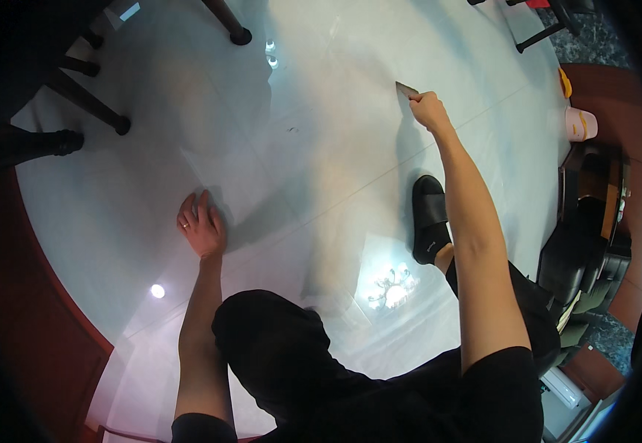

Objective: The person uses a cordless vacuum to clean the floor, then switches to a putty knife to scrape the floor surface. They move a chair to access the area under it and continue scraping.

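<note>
My right hand [428,111] is stretched out ahead over the glossy tiled floor [343,171]. It grips a flat-bladed scraper [406,88], probably a putty knife, whose blade points forward and left. Most of the handle is hidden in my fist. Lower on the left, my left hand [202,227] is spread palm down at the floor, holding nothing, with a ring on one finger. Whether it bears weight I cannot tell. Between the hands, a small dark mark [292,129] shows on the tiles.
Dark furniture legs [91,102] stand at the upper left, another leg [232,25] at the top. A black slipper [429,216] is on my foot below the right arm. A pink bin [580,123] and black seating [567,277] line the right. Red-brown panelling [33,266] borders the left.
</note>
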Tool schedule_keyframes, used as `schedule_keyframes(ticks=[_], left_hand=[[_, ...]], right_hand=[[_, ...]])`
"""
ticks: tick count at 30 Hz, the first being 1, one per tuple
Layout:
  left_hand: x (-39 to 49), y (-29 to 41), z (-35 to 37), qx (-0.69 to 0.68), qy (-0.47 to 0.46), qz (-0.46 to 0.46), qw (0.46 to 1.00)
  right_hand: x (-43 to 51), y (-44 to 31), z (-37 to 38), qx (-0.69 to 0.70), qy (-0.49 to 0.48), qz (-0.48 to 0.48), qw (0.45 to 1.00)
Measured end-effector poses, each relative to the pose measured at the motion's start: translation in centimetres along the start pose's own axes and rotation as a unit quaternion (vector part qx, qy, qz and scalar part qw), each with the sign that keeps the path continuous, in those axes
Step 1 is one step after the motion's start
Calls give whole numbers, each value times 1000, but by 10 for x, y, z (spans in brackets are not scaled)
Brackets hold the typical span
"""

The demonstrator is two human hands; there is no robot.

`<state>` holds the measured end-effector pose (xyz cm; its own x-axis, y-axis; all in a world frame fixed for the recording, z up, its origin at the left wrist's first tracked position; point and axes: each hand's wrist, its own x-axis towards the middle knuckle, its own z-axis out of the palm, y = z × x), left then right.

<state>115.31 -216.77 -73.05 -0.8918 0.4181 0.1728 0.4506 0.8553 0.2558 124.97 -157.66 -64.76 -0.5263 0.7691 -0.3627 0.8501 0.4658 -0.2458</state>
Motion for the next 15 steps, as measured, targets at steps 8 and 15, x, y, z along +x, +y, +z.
schedule_keyframes(ticks=[8,15], left_hand=[[-1,-2,-7,10,9,-5,1000],[6,8,-2,-14,12,-8,1000]], right_hand=[[-103,31,20,-31,-63,-41,997],[-47,-30,-28,-121,-103,-188,969]])
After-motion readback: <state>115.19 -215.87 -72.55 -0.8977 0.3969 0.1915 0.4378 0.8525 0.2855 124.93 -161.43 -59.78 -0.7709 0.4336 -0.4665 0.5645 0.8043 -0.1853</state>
